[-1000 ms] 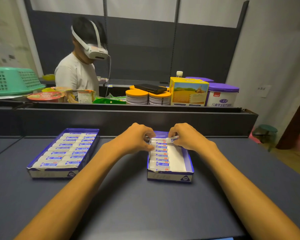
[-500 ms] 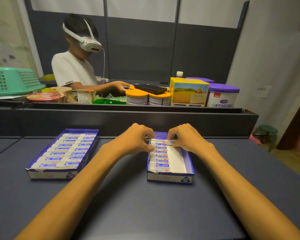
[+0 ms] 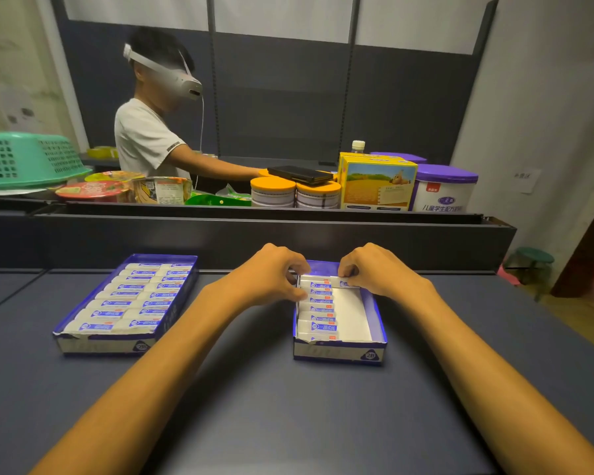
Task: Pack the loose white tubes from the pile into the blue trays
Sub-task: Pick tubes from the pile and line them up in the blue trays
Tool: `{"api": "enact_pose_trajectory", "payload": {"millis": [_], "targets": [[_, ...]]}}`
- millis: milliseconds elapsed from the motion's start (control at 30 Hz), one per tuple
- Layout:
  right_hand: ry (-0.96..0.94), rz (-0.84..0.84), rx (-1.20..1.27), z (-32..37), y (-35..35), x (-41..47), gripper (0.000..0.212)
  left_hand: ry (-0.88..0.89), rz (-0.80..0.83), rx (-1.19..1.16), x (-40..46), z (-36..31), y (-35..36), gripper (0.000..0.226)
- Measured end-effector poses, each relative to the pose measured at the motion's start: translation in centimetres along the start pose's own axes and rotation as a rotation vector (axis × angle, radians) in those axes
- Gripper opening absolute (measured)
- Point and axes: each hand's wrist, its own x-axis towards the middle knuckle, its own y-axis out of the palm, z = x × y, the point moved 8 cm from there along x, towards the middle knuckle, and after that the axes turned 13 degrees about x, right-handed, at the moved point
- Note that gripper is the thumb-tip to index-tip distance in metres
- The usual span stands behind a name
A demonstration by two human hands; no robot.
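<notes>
Two blue trays lie on the dark table. The left tray point(image 3: 70, 341) is filled with two columns of white tubes point(image 3: 131, 296). In the right tray point(image 3: 378, 323), only the left column holds white tubes point(image 3: 318, 326); most of the right column shows bare white floor. Both hands are at this tray's far end. My right hand point(image 3: 381, 272) pinches a white tube point(image 3: 344, 283) lying at the far end of the right column. My left hand point(image 3: 271, 275) has its fingers and thumb curled on the left ends of the farthest tubes point(image 3: 314, 279). No loose pile is in view.
A dark raised ledge point(image 3: 254, 234) runs behind the trays. Beyond it stand orange-lidded tins point(image 3: 318, 197), a yellow box point(image 3: 378, 183), a purple-lidded tub point(image 3: 443, 190), food packs and a green basket point(image 3: 24, 159). A person in a headset point(image 3: 151, 132) reaches over that shelf.
My hands have lowered the tube from just above the tray's far end into the right column. The person behind has leaned and reached an arm toward the tins.
</notes>
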Motion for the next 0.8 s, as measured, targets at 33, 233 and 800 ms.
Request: {"api": "enact_pose_trajectory", "payload": {"millis": [33, 233, 800], "targets": [[0.000, -0.004, -0.004, 0.0, 0.0, 0.0, 0.020, 0.000, 0.001, -0.002, 0.0, 0.0, 0.0, 0.045], [-0.039, -0.058, -0.057, 0.6, -0.3, 0.0, 0.026, -0.003, -0.003, -0.009, 0.0, 0.1, 0.0, 0.044], [-0.069, -0.107, -0.089, 2.6, 0.3, 0.8, 0.023, 0.002, -0.011, 0.006, 0.1, 0.1, 0.1, 0.044]]}}
